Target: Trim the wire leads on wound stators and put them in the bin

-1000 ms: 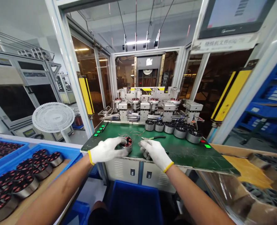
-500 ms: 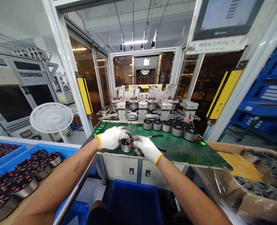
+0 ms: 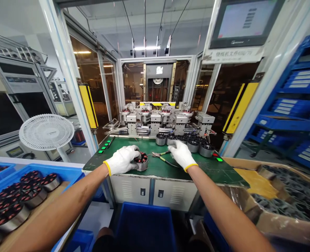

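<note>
At the near left, a blue tray [image 3: 57, 167] carries rows of copper-wound stators [image 3: 51, 182], their red-and-dark windings facing up. Farther left stands a white fan [image 3: 46, 132], beyond the frame of the machine guard.

On the green bench [image 3: 167, 172], the gloved left hand [image 3: 122, 160] curves around the side of a single stator [image 3: 142, 161], fingers closed against its metal casing and holding it at the bench's near edge. This stator is the piece in hand, upright with its winding showing; thin wire ends trail from it across the green surface. The work at this moment looks like hand-handling this one part at the bench, with the grip steadying it in place.

Just right of it lie green-handled pliers [image 3: 161, 157], not held. The gloved right hand [image 3: 181, 155] is over their far end, fingers together and pointing down, with nothing visible in its grasp; it sits close to a far row of dark stators [image 3: 194, 146]. Whether it touches the bench, I cannot tell.

Behind them stands the winding machine [image 3: 155, 119]. At the near right, a cardboard box [image 3: 283, 224] holds dark parts, and a blue rack [image 3: 296, 101] stands beyond it.
</note>
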Action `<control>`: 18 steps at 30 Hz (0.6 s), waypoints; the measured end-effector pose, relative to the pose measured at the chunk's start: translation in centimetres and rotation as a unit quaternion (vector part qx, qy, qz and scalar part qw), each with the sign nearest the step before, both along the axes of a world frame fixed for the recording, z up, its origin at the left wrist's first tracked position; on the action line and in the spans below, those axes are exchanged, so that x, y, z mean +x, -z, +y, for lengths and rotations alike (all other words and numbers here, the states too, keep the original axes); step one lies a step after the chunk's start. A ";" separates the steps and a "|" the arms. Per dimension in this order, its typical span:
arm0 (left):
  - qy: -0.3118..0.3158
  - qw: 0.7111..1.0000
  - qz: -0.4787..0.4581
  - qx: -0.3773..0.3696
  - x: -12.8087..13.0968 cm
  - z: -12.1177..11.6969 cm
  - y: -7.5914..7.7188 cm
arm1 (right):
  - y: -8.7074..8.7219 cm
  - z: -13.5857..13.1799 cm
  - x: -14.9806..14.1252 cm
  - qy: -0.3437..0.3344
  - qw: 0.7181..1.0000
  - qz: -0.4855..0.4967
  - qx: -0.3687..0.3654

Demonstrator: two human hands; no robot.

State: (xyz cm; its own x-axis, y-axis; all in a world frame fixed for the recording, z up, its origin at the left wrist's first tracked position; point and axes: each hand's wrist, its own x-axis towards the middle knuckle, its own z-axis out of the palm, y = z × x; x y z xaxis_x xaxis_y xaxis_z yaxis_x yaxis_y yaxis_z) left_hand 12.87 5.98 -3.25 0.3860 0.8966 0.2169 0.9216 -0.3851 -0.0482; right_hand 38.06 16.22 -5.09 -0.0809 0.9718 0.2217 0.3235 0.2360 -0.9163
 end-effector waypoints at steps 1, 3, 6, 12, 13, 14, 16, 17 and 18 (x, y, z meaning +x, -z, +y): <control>-0.019 1.000 0.000 0.009 0.3 -0.2 0.3 | -0.5 -0.8 -0.5 0.036 0.998 -0.014 0.048; -0.053 0.998 -0.002 0.032 0.8 -0.7 0.9 | -1.2 -3.0 -2.0 0.060 0.984 -0.046 0.159; -0.091 0.994 -0.009 0.057 1.5 -1.0 1.6 | -0.4 -6.1 -4.8 -0.024 0.967 -0.134 0.213; -0.122 0.989 -0.027 0.077 2.0 -0.8 2.3 | 3.3 -6.2 -7.9 -0.006 0.930 -0.351 0.111; -0.124 0.989 -0.032 0.078 2.0 -0.8 2.4 | 3.5 -6.0 -7.6 -0.012 0.917 -0.382 0.112; -0.128 0.988 -0.038 0.078 1.9 -0.8 2.4 | 3.7 -5.7 -7.2 -0.020 0.902 -0.415 0.121; -0.133 0.987 -0.049 0.075 1.8 -0.8 2.5 | 3.6 -5.4 -5.9 -0.028 0.858 -0.487 0.162; -0.133 0.987 -0.054 0.074 1.8 -0.8 2.5 | 3.5 -5.3 -5.0 -0.027 0.833 -0.519 0.190; -0.133 0.987 -0.059 0.074 1.8 -0.8 2.6 | 3.5 -5.1 -4.1 -0.025 0.807 -0.548 0.219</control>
State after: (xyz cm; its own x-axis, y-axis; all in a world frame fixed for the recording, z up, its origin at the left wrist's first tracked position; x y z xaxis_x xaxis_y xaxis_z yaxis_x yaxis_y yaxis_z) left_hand 14.70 5.22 -5.87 0.1064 0.9179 0.3822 0.9916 -0.1265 0.0278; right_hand 33.98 11.15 -8.55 -0.4980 0.8095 0.3109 0.8631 0.4972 0.0880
